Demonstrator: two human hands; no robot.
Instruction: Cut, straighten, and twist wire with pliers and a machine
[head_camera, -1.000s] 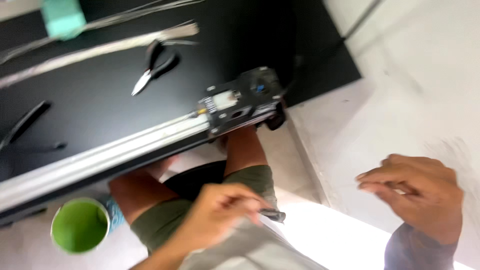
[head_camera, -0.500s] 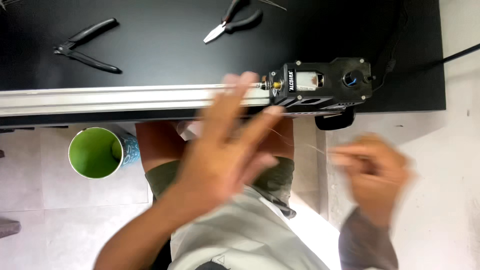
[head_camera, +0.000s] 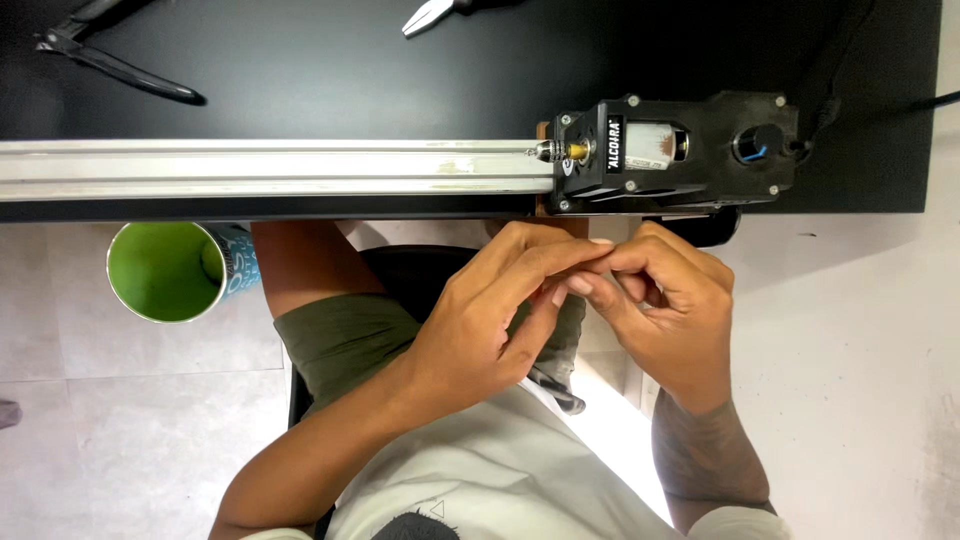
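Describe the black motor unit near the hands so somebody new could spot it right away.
Start at the black table and follow the long silver rail on its near edge rightward. At its end, just above both hands, sits the motor unit: a black box with screws, unlike the loose pliers.

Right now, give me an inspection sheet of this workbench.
Surface: black tabletop, matte, with a long aluminium rail along its near edge.
Job's things: black motor housing at the rail's right end; whatever the fingers pinch is too small to tell.
Clutter: pliers top left, a second pair top centre, green cup below the edge.
Hands: left hand and right hand touch at the fingertips.
Cables: black cable at right.
Surroundings: pale tiled floor.
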